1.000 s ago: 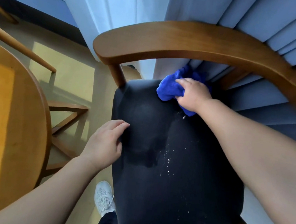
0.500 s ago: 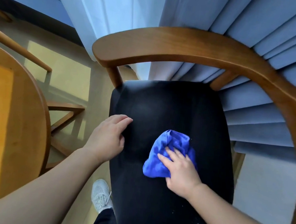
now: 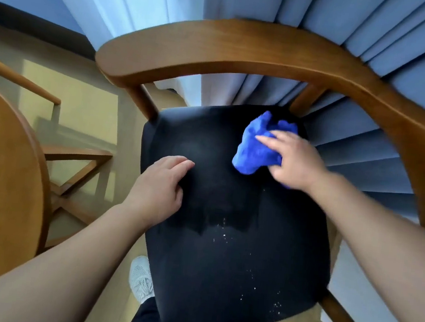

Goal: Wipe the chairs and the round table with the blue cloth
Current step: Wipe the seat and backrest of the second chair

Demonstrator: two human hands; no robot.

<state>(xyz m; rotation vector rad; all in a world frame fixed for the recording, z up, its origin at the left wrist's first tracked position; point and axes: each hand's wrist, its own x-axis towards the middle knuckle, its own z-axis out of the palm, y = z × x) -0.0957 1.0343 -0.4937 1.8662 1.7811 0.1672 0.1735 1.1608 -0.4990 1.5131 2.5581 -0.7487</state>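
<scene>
Head view: blue cloth (image 3: 253, 149) bunched at the far right corner of the seat (image 3: 220, 279), near the backrest (image 3: 244, 48). Its long axis runs far-to-near, peak toward the backrest. Right grip (image 3: 295, 164) presses it down with fairly straight fingers, likely for wiping. Left grip (image 3: 161, 189), fingers relaxed, rests on the seat's left edge, probably steadying.

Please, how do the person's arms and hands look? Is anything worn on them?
The left forearm and right forearm are bare; no sleeves show. The left hand and right hand wear no gloves, and no ring, watch or bracelet shows.
</scene>
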